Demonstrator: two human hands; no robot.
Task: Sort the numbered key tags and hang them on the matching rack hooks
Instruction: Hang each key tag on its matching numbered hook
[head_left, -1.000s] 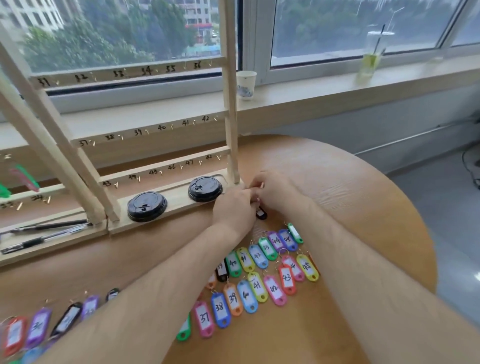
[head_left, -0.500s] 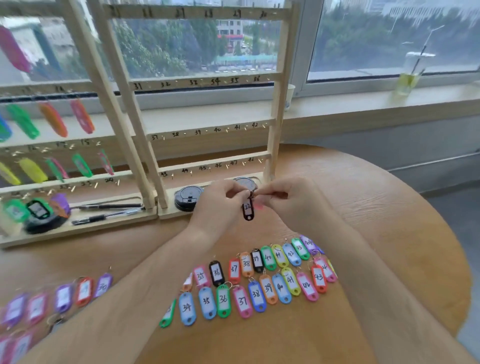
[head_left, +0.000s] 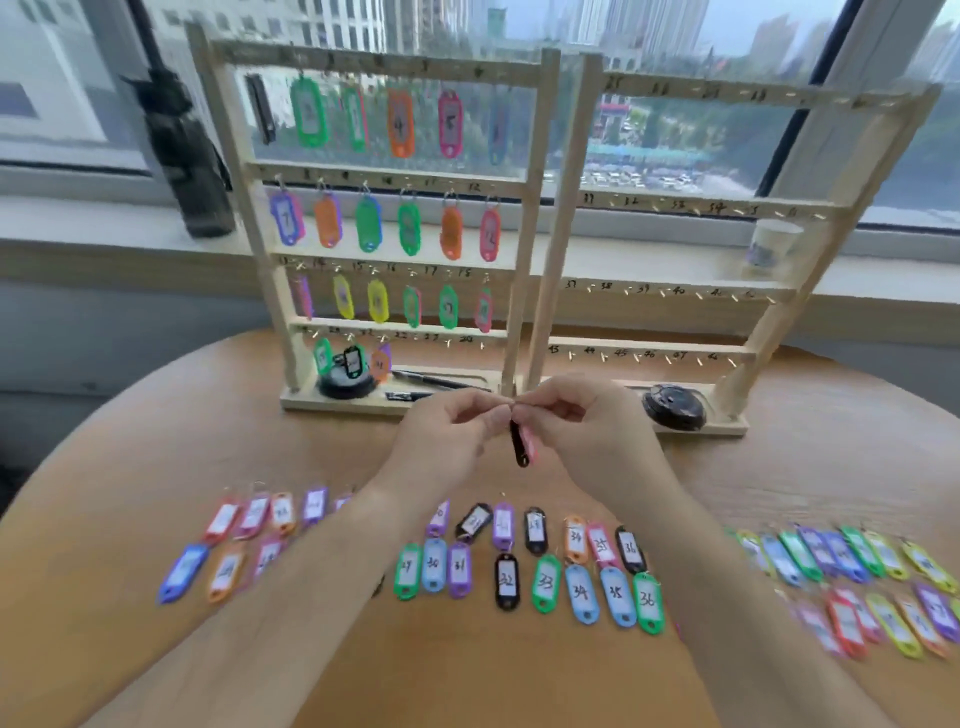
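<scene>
Head view: left hand (head_left: 447, 434) and right hand (head_left: 589, 431) before the rack (head_left: 389, 173), fingertips pinched on the top of a black key tag (head_left: 517, 447), a pink tag (head_left: 531, 448) touching behind it, above the tag rows (head_left: 545, 582). Separate the two by their rings, read the number face-on, then hook. Left base tray (head_left: 311, 405) holding pens (head_left: 441, 383) and a black lid (head_left: 345, 388); right base tray (head_left: 727, 428) holding a second black lid (head_left: 674, 407).
</scene>
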